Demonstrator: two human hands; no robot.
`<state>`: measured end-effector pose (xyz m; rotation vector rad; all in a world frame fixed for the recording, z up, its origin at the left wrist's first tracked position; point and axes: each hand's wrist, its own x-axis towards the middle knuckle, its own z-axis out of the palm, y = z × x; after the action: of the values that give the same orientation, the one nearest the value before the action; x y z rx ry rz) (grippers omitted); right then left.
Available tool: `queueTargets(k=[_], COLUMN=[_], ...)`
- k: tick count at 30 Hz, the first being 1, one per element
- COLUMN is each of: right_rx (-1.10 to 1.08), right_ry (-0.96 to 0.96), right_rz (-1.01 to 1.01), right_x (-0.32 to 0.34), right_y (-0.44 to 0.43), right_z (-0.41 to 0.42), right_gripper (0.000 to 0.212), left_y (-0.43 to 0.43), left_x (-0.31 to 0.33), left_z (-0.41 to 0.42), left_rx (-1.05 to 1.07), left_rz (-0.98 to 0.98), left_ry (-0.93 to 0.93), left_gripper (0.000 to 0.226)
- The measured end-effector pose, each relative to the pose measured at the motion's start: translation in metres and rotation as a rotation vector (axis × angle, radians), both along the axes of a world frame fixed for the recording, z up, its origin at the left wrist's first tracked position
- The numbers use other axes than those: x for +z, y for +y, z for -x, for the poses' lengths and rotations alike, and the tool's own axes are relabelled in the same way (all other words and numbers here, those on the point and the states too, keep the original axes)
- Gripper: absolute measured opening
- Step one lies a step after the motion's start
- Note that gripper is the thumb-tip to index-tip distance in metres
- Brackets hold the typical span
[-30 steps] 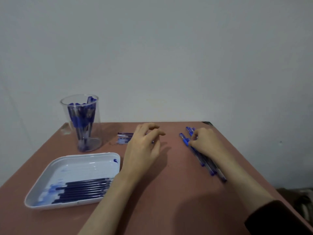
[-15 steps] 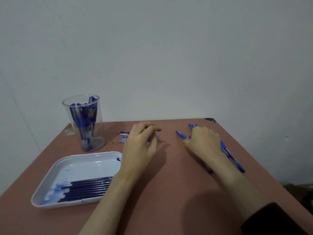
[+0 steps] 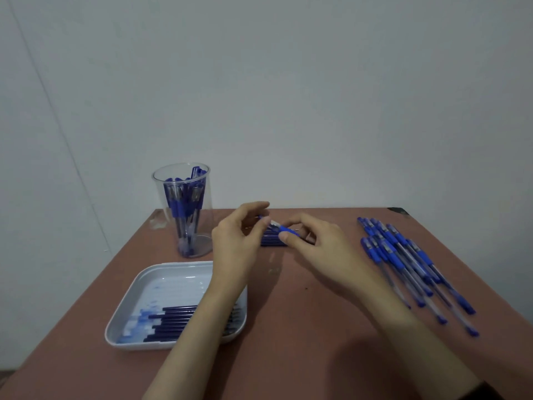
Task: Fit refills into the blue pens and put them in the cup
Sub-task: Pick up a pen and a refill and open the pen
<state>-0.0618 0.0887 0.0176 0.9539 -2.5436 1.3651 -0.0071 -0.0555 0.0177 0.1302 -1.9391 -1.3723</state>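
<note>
left hand, right hand — pinch grips

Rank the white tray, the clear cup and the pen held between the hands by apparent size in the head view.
Largest: white tray; it lies nearer the camera, which helps.
Then: clear cup.
Smallest: held pen, partly covered.

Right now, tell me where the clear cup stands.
In the head view, the clear cup stands upright at the far left of the table, just beyond the white tray and left of the left hand, with blue pens inside.
</note>
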Motion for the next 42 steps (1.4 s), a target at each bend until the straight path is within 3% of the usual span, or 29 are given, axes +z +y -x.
queueTargets(k=[7,12,20,25,28,34,40,42], right_rx=[-0.042,-0.067,-0.138,-0.225,-0.288,-0.284,-0.217,-0.176], right_ry=[0.158,0.148,0.183,0.171,0.070,0.057,0.089,-0.023], right_rz=[-0.012,0.038,0.011,-0.206,-0.193,-0.014,-0.035,0.084], right_x=[-0.013,-0.011,-0.008,-0.004,-0.005,-0.003,-0.006,-0.006], right_y=[0.002,0.005,0.008,0.013,0.020,0.023,0.019,0.017], right_z=[0.003,0.003,0.000,0.001,0.008,0.010,0.007,0.007], right_gripper=[0.009,0.020,0.025,0.028,0.017,0.009,0.007,0.006], left_y=[0.002,0.002,0.002,-0.004,-0.008,0.005,0.006,0.008], left_x=[-0.005,-0.004,0.002,-0.001,-0.003,-0.003,-0.008,-0.008], left_z=[0.003,0.002,-0.001,0.001,0.002,-0.003,-0.003,-0.002], left_rx=[-0.066,-0.079,-0.127,-0.079,-0.041,-0.254,-0.273,-0.220], left_rz=[0.087,0.086,0.032,-0.038,0.095,0.534,0.667,0.587], left_ry=[-0.091,-0.130,-0.118,-0.133,-0.259,-0.591,-0.644,-0.585], left_gripper=[0.020,0.006,0.008,0.010,0.007,0.011,0.016,0.023])
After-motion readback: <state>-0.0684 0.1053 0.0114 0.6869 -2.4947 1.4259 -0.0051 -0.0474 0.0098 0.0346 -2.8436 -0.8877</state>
